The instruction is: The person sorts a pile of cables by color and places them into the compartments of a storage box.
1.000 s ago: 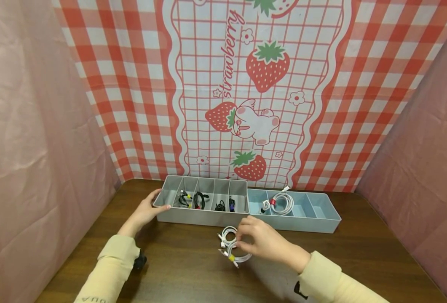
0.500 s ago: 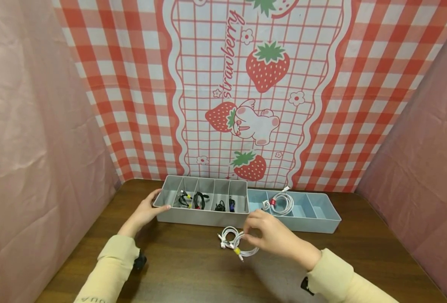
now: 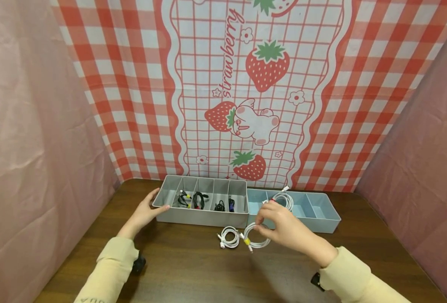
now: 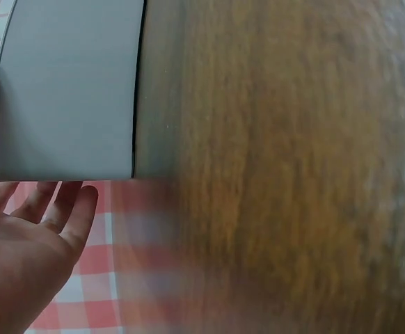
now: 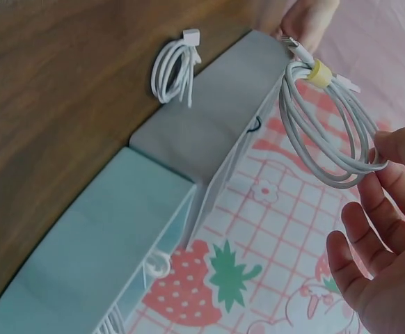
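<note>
My right hand (image 3: 285,225) pinches a coiled white charging cable (image 5: 294,118) between thumb and fingertips, the other fingers spread loosely. A yellow tie (image 5: 320,73) binds its coil near the plug ends. On the table just left of it lies a second coiled white cable (image 3: 231,245). My left hand (image 3: 143,213) holds the left end of a grey divided storage box (image 3: 200,217), thumb over the front rim and fingers against the end wall. Black coiled cables (image 3: 199,201) lie in several of its compartments.
A light blue divided box (image 3: 316,225) stands right against the grey box. White coiled cables (image 3: 288,201) lie in it, partly behind my right hand. A red checked strawberry cloth (image 3: 140,105) hangs behind, with pink drapes (image 3: 37,147) at both sides.
My right hand has moved right and slightly up with the yellow-tied white cable, drawing it off the other white coil. The left hand has stayed on the grey box.
</note>
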Action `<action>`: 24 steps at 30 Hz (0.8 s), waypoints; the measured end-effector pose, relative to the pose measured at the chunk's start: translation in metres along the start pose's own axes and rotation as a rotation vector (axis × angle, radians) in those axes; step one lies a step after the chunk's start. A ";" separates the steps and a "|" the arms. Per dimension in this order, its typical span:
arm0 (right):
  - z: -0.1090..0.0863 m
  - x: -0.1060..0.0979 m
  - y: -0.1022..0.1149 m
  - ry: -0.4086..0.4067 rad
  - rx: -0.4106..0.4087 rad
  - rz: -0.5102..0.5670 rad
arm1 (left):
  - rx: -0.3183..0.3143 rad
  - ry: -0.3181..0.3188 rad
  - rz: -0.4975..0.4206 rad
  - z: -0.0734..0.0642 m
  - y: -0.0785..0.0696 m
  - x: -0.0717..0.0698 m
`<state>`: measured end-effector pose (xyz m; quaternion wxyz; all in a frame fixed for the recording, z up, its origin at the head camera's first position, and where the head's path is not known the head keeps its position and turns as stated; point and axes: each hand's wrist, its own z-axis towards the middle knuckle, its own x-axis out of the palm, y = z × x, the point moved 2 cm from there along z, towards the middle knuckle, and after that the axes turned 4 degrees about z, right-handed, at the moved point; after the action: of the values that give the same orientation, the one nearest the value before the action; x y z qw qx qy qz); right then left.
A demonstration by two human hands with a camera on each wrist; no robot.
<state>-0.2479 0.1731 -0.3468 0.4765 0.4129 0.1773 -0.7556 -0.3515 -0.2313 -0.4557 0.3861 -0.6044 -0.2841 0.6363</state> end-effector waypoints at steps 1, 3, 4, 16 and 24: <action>0.000 -0.002 -0.001 -0.006 0.000 -0.001 | -0.002 0.004 0.005 0.000 0.000 0.000; -0.001 -0.007 -0.002 -0.016 0.006 -0.005 | -0.009 0.008 0.008 0.000 -0.002 0.000; -0.001 -0.009 -0.003 -0.021 0.011 -0.010 | -0.011 0.010 0.009 0.000 -0.002 0.000; -0.007 -0.034 -0.014 -0.077 0.076 -0.047 | 0.001 0.000 -0.031 0.006 0.001 0.001; -0.014 -0.051 -0.019 -0.084 0.160 -0.066 | -0.004 0.003 -0.003 0.008 0.004 0.002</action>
<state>-0.2473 0.2205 -0.3170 0.4240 0.4117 0.1097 -0.7992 -0.3600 -0.2315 -0.4593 0.3861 -0.6057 -0.2859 0.6343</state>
